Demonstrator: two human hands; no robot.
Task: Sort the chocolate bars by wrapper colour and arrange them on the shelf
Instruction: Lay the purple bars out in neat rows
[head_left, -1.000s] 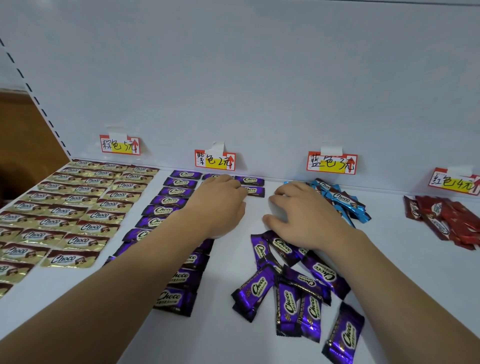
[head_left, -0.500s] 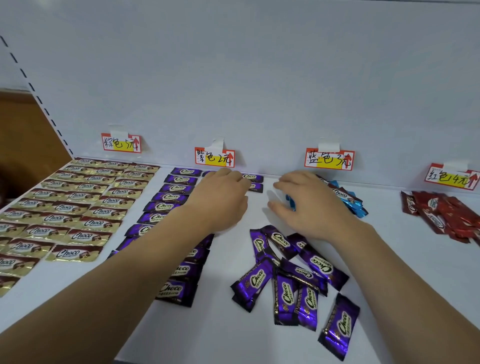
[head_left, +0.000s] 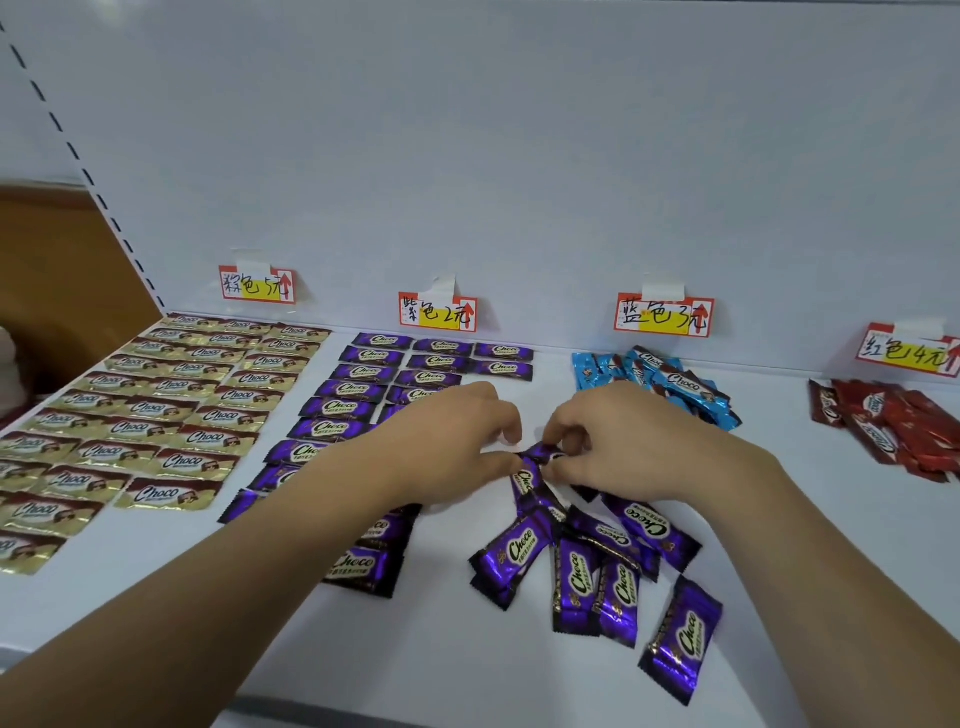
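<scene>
Both hands have come back from the shelf's rear edge, where they were flat by the purple rows 1 s ago, to the top of the loose purple pile (head_left: 597, 561) mid-shelf. L hand (head_left: 447, 447) & R hand (head_left: 623, 441) now each pinch one purple bar (head_left: 537, 460), thumb + fingertips curled on opposite ends, bar just between the two grips & slightly lifted. Prob. means next bar is being picked for the purple rows (head_left: 395, 374) toward rear edge, left of the grips. Gold rows (head_left: 156, 415) look done; blue heap (head_left: 670, 384) & red heap (head_left: 893, 426) unsorted near the rear-right.
</scene>
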